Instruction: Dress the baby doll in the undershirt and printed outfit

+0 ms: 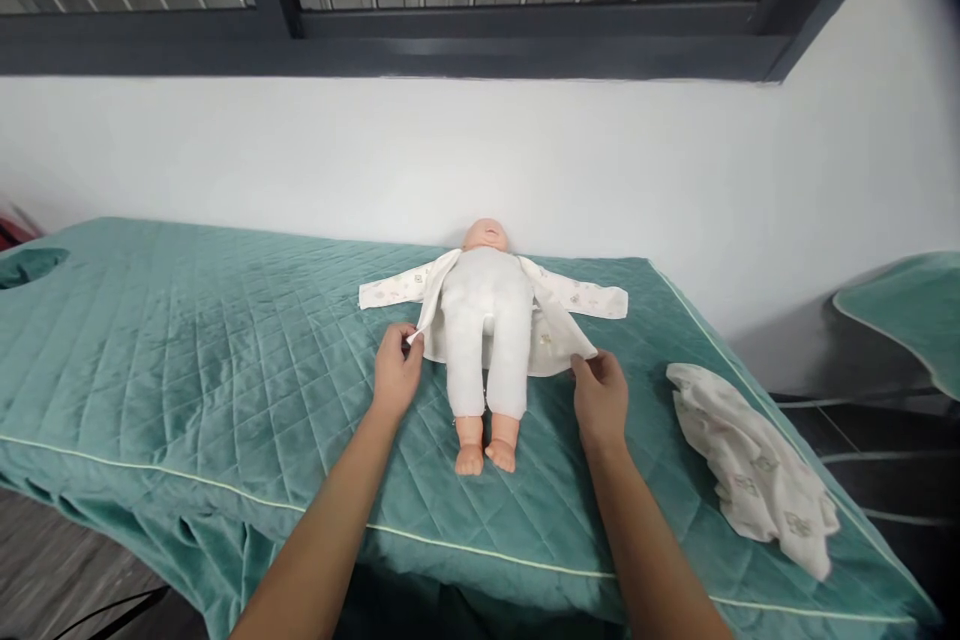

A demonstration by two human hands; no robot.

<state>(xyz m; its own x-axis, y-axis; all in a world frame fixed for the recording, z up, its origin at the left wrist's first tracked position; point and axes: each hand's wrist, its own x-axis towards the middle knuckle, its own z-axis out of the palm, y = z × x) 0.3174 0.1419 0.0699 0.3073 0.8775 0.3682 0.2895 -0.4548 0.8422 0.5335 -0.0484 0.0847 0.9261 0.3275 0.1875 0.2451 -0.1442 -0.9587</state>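
the doll (487, 320) lies on its back on the quilted green bed (247, 350), head close to the white wall (300, 150), bare feet (501, 450) toward the person. a pale printed jacket (555, 345) lies open around it, the white torso and legs uncovered between the two front panels. sleeves point outward, one to each side; no doll hands visible at the cuffs, so cannot tell how far the arms reach inside.

left hand (397, 370): thumb and fingers pinched narrow on the lower corner of the near-side panel. right hand (602, 400): likewise closed on the opposite lower corner, that panel drawn out wide and fairly flat. the left panel looks narrower, gathered toward the leg.

notes on method (judgement): the step in hand appears to be handling both panels by their corners. best done with light, equal tension, so the doll does not slide or the back piece bunch beneath it. pinch the edge only; thin cloth will likely crease under a fuller grip. smooth the left panel to match the right, and check that both hems lie level beside the thighs. pull sideways rather than upward, sparing the shoulder seams.

aside: a second printed cloth (750, 470) lies crumpled on the bed, well apart, beyond the right hand.
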